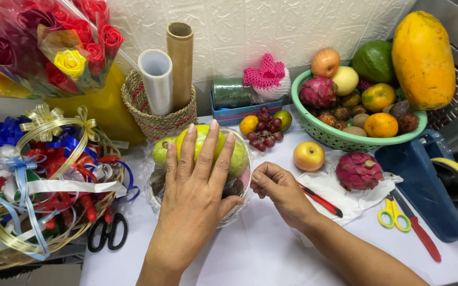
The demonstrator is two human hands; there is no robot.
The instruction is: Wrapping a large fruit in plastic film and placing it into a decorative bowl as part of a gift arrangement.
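My left hand (197, 185) lies flat, fingers spread, on top of a round fruit basket (242, 177) covered in clear plastic wrap; green and yellow fruit (238, 154) show under the film. My right hand (278, 188) sits at the basket's right side, fingers curled and pinched on the edge of the wrap. A red-handled knife (322, 201) lies on the white table just right of that hand.
A green basket (345, 140) of mixed fruit with a papaya (423, 58) stands back right. Loose grapes (263, 132), an apple (308, 155), a dragon fruit (358, 170), yellow scissors (393, 214), a blue tape dispenser (436, 180), black scissors (108, 233), a ribbon basket (43, 175) and wrap rolls (157, 79) surround.
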